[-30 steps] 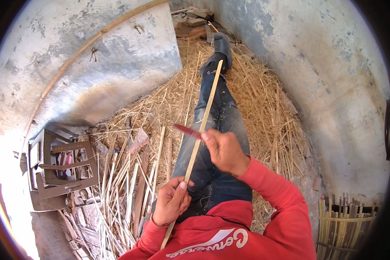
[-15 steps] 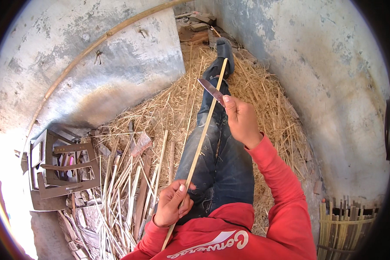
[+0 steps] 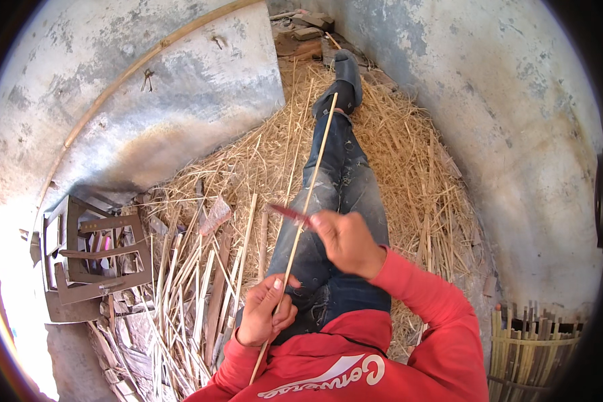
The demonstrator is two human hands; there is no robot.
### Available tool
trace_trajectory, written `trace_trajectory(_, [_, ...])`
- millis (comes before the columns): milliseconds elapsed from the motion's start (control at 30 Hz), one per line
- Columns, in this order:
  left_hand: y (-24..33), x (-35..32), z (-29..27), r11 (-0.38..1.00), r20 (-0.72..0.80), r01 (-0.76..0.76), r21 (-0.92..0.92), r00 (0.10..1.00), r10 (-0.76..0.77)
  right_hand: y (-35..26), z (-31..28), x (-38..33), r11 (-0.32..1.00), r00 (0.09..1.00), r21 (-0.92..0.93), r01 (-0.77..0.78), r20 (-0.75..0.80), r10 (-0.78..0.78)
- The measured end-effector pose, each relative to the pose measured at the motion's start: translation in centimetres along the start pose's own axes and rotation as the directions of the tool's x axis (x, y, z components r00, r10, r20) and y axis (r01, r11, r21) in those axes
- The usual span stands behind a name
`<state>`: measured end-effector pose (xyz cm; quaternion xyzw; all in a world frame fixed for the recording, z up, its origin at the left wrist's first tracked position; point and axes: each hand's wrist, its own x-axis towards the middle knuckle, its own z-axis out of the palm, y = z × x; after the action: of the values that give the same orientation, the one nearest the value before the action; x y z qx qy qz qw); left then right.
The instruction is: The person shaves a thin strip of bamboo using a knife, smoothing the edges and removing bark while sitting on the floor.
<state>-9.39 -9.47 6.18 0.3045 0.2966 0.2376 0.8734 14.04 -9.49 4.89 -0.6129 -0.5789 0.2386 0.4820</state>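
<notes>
Mottled walls (image 3: 496,127) flank a thin strip (image 3: 295,250) and knife (image 3: 289,212).

Shavings (image 3: 398,161) and strips (image 3: 249,228) litter the floor (image 3: 474,295)

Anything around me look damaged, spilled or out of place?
Yes: the wall on the right is patchy and stained, as if its coating has worn, and shavings lie strewn around your legs. The strip you're holding shows no obvious damage; the knife is too blurred to judge.
</notes>
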Motion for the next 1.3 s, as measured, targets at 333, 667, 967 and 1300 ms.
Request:
trace_trajectory(333, [1.0,-0.2,0.9,1.000,0.053,-0.006,-0.002,0.999,0.006,1.7,-3.8,6.1,0.988,0.924,-0.080,0.129,-0.353,-0.149])
trace_trajectory(667, [1.1,0.6,0.9,0.999,-0.033,-0.015,-0.046,0.999,0.014,-0.7,0.3,1.1,0.999,0.998,-0.029,0.040,-0.043,-0.041])
trace_trajectory(967, [-0.1,0.5,0.2,0.998,-0.029,-0.013,0.054,0.999,0.014,0.0,-0.1,-1.1,0.996,0.999,0.072,0.044,0.004,-0.045])
trace_trajectory(1300, [0.8,0.8,0.4,0.995,-0.025,-0.058,0.082,0.998,0.060,-1.7,1.0,-0.4,0.998,1.000,0.047,0.029,-0.001,-0.029])
